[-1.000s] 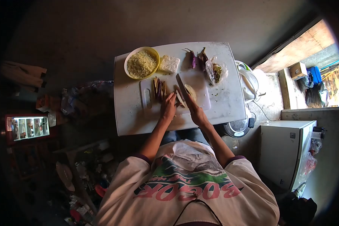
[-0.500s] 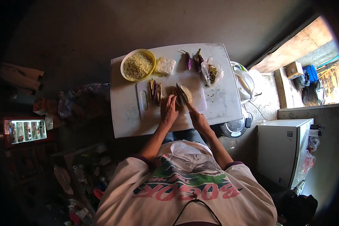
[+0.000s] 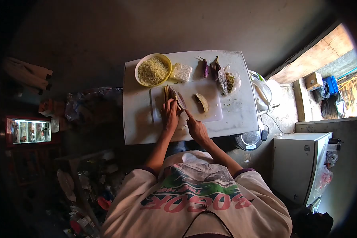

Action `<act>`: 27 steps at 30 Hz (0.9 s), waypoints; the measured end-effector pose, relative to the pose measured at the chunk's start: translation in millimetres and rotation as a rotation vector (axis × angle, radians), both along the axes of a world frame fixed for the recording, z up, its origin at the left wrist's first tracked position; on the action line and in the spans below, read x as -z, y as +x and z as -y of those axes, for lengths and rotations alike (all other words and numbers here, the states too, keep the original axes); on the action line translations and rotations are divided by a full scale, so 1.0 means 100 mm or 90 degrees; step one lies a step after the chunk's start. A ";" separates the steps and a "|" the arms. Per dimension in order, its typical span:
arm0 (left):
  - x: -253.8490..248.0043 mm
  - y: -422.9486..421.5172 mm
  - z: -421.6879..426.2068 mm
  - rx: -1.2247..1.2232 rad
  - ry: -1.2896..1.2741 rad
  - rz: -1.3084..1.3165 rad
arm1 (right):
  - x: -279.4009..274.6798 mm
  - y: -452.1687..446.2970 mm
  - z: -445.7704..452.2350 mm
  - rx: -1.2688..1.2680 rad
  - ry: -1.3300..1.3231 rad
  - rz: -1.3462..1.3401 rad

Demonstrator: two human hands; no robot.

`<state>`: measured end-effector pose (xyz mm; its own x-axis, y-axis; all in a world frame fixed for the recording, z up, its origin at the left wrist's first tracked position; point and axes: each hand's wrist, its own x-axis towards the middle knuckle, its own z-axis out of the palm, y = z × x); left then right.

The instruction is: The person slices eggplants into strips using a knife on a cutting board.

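Observation:
My right hand [image 3: 196, 129] is closed on the handle of a knife [image 3: 181, 102], whose blade points away from me over the left half of the white cutting board [image 3: 213, 113]. Close beside the blade, my left hand [image 3: 171, 115] has its fingers bent against the cut eggplant strips [image 3: 168, 93]; what its fingertips grip is too small to make out. A pale, cut eggplant piece [image 3: 202, 102] lies on the board to the right of the knife.
Behind the board are a yellow bowl [image 3: 169, 63] of pale grated food and a white wrapped block [image 3: 181, 72]. Purple eggplants [image 3: 205, 69] and a plastic bag [image 3: 230, 81] with scraps lie at the right. A white appliance [image 3: 261, 95] stands beside the table.
The knife and my right hand have moved left, away from the pale cut piece, to the strips. My left hand has shifted slightly left with them.

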<state>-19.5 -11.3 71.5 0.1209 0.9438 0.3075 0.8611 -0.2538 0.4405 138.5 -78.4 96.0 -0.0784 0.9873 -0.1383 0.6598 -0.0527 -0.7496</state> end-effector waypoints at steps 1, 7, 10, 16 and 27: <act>-0.01 -0.01 0.00 0.000 0.001 0.001 | -0.04 0.02 0.00 -0.002 -0.003 0.017; -0.15 0.03 0.04 0.106 0.019 0.154 | -0.04 0.12 -0.03 -0.012 0.036 0.065; -0.14 0.08 0.01 0.105 0.080 0.146 | 0.02 0.14 -0.04 0.005 0.053 -0.009; 0.00 0.13 -0.01 0.124 0.051 0.224 | 0.03 0.42 0.00 0.111 0.019 -0.051; 0.32 0.74 -0.38 0.188 -0.023 0.027 | 0.02 1.17 0.29 0.237 -0.092 -0.062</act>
<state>54.9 26.4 39.0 0.3791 0.8803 0.2852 0.7328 -0.4738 0.4883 255.0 -107.5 94.3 0.2609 0.9218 -0.2868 0.5020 -0.3833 -0.7753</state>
